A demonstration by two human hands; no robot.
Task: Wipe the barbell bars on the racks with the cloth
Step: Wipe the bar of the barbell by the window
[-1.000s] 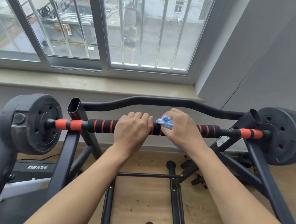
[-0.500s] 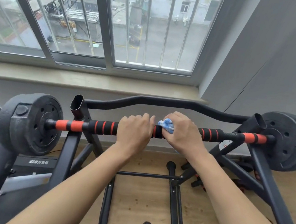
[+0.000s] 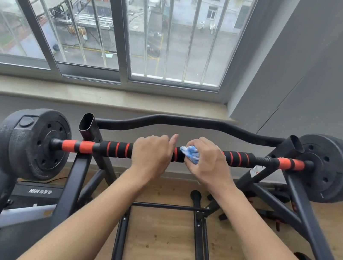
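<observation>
A barbell bar (image 3: 115, 149) with black foam and orange bands lies across a black rack (image 3: 89, 130), a black weight plate on each end (image 3: 33, 144) (image 3: 330, 170). My left hand (image 3: 151, 156) grips the bar near its middle, knuckles up. Just to its right, my right hand (image 3: 208, 162) holds a blue and white cloth (image 3: 189, 151) bunched against the bar, fingers wrapped over it. A short stretch of bar shows between the two hands.
A curved black bar (image 3: 189, 122) runs behind the barbell. Rack legs and a crossbar (image 3: 167, 206) stand on the wooden floor. A treadmill (image 3: 32, 193) sits at the lower left. The window sill (image 3: 103, 99) and grey wall (image 3: 331, 76) lie behind.
My right hand with the cloth has slid slightly left along the bar toward my left hand. My left hand has kept its grip. The camera shifted a little.
</observation>
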